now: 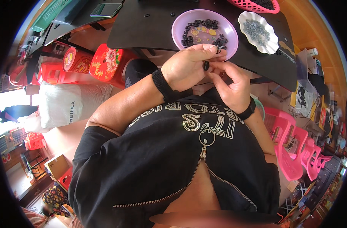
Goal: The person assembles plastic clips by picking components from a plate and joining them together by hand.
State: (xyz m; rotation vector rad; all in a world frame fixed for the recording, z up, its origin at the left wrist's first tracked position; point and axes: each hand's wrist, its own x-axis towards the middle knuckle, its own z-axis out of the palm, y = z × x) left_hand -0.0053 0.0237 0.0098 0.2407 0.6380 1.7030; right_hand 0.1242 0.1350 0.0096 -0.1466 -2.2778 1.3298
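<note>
Head view shows us both bare hands meeting above the near edge of a black, smooth worktop (143, 34). Between them, just in front of a round pale-purple plastic bowl (177, 29), sits a small oval black piece (206, 65). Our right hand (234, 85) seems to grip it, thumb and forefinger closed on its side. Our left hand (190, 62) is curled beside it, thumb drawn toward the fingers; something dark shows at that thumb's tip, but we cannot tell whether it is held or lies in the bowl behind.

More black pieces (208, 23) lie along the inside of the bowl, around its yellow printed pattern. To the right stands a white scalloped-edge dish (271, 48) heaped with tiny grey bits (256, 32), and beyond it a pink lattice basket (243, 5) holds dark contents.

We judge the step in hand to be close fingertip work on a single piece. The next move calls for a light, steady pinch, with our left fingers kept near as support, since so small a piece could easily slip.
</note>
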